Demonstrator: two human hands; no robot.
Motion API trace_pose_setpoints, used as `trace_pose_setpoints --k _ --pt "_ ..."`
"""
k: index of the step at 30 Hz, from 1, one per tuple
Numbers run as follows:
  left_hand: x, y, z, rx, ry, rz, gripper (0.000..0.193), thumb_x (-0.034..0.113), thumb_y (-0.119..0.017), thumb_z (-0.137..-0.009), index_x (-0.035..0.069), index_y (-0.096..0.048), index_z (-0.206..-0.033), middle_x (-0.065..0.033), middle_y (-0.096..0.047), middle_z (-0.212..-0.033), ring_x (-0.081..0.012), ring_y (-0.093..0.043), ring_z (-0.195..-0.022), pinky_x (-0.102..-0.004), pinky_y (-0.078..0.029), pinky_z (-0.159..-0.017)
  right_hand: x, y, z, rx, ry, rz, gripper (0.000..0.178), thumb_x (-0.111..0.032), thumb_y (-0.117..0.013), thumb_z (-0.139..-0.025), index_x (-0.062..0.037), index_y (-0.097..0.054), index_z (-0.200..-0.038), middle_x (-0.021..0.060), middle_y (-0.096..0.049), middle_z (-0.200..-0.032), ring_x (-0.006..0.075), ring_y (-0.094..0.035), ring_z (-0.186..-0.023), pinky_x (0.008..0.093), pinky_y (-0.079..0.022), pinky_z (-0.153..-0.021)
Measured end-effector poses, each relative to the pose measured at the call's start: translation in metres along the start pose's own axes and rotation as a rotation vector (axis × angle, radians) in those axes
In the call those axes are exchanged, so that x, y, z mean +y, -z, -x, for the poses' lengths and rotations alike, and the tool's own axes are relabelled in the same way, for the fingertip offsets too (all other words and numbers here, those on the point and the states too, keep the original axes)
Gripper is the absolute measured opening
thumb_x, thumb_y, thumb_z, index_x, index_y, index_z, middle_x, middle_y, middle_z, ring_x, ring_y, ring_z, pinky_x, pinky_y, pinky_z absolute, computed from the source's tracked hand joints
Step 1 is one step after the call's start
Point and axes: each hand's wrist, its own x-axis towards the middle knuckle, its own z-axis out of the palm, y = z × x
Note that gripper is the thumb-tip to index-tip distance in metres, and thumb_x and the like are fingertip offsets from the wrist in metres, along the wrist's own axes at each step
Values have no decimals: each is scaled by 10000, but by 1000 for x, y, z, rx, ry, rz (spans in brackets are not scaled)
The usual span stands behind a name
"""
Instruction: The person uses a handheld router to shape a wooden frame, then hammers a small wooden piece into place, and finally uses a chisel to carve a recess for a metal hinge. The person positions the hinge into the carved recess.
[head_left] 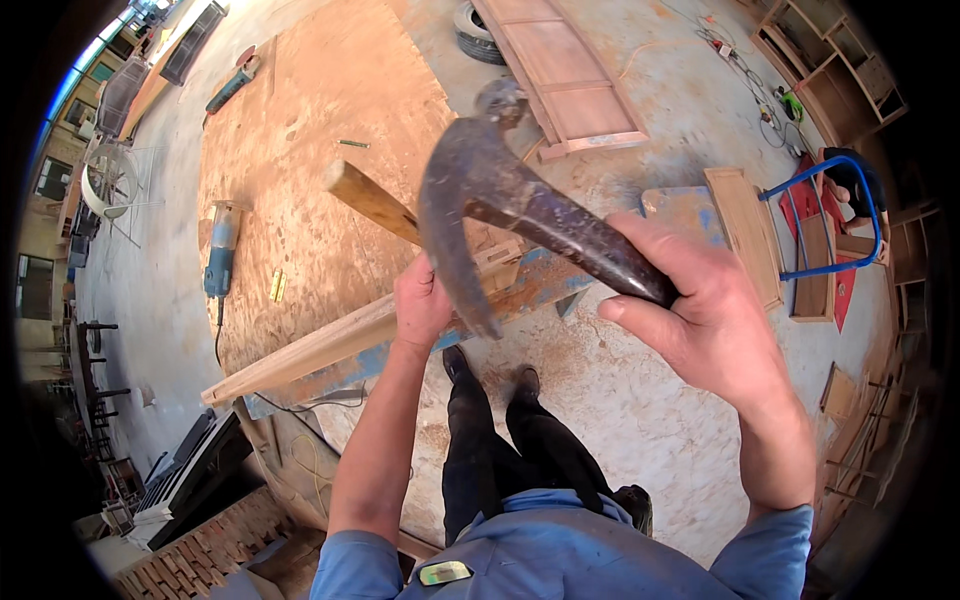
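My right hand (700,310) is closed round the dark handle of a claw hammer (500,195). The hammer is raised in front of me, its curved claw toward my left hand. My left hand (422,300) is closed at the near side of a long wooden timber (310,350), around the lower part of a wooden-handled chisel (372,203). The chisel's handle slants up to the left; its lower end is hidden behind the hammer head and my fingers. Slots are cut in the timber's right end, partly behind the hammer.
The timber lies along the near edge of a plywood-topped bench (300,150). On it are a blue power tool (222,250), an angle grinder (235,82), a pencil (353,143) and yellow pieces (278,285). A panelled wooden door (565,75) and tyre (478,35) lie beyond. Another person (850,190) is at right.
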Motion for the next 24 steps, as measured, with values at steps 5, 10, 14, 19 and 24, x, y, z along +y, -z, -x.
trace_pose_setpoints --k 5,10,14,19,24 --pt "-5 1 -1 26 248 315 70 22 -601 -989 32 -616 -1056 -17 -720 -955 -31 -512 -711 -219 -438 -631 20 -12 33 46 -213 -113 527 -80 -812 -842 -18 -613 -1326 123 -694 -927 184 -635 -757 311 -533 -747" --pt "-3 -1 -3 59 276 571 161 -60 -536 -987 48 -536 -1106 -69 -735 -1080 -5 -515 -751 -184 -415 -632 46 -30 66 62 -370 -183 519 -49 -776 -860 -18 -608 -1351 69 -656 -879 103 -562 -759 273 -504 -726" --pt "-2 3 -2 21 286 522 166 -71 -533 -984 51 -545 -1096 -73 -735 -1096 6 -489 -737 -180 -394 -612 54 -39 84 8 -582 -261 501 -85 -757 -883 -29 -605 -1357 60 -642 -858 97 -542 -738 268 -496 -712" --pt "3 5 -2 94 213 465 120 -59 -547 -984 31 -596 -1047 -44 -726 -1004 3 -483 -720 -185 -394 -609 66 -50 100 -18 -710 -296 496 -94 -752 -881 -30 -603 -1350 58 -633 -837 105 -542 -736 272 -496 -722" --pt "1 21 -2 53 52 187 65 -9 -601 -984 17 -656 -1008 -22 -706 -877 -63 -569 -757 -231 -471 -676 71 -55 102 -40 -728 -310 479 -93 -739 -885 -23 -607 -1340 79 -643 -857 106 -552 -752 272 -498 -734"
